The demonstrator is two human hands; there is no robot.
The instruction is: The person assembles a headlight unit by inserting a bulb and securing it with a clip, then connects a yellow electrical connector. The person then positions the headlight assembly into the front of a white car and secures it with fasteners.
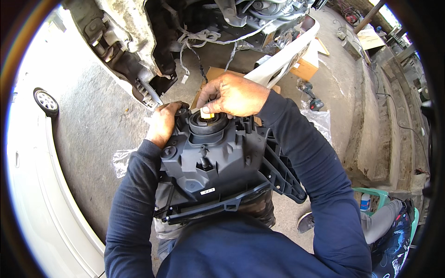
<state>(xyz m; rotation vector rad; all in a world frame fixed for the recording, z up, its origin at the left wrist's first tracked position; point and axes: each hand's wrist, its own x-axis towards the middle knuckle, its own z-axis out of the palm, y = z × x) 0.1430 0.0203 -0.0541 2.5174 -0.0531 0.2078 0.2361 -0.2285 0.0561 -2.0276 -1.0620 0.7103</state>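
A black plastic headlight housing (222, 162) lies back-up in front of my torso, with a round socket (197, 129) near its far edge. My left hand (163, 124) is closed on the housing's far left corner. My right hand (232, 97) is over the socket, thumb and fingers closed on a small yellow part (208, 116) seated in it or just at its opening; I cannot tell which. My right fingertips are partly hidden behind the thumb and that part.
A stripped vehicle front (120, 46) with hanging wires, a white bumper piece (303, 32), cardboard boxes (303, 67), a power tool (315, 99), plastic bags (123, 162), a white car (55, 199) at left, and someone's leg (380, 222) beside a green bin (380, 197).
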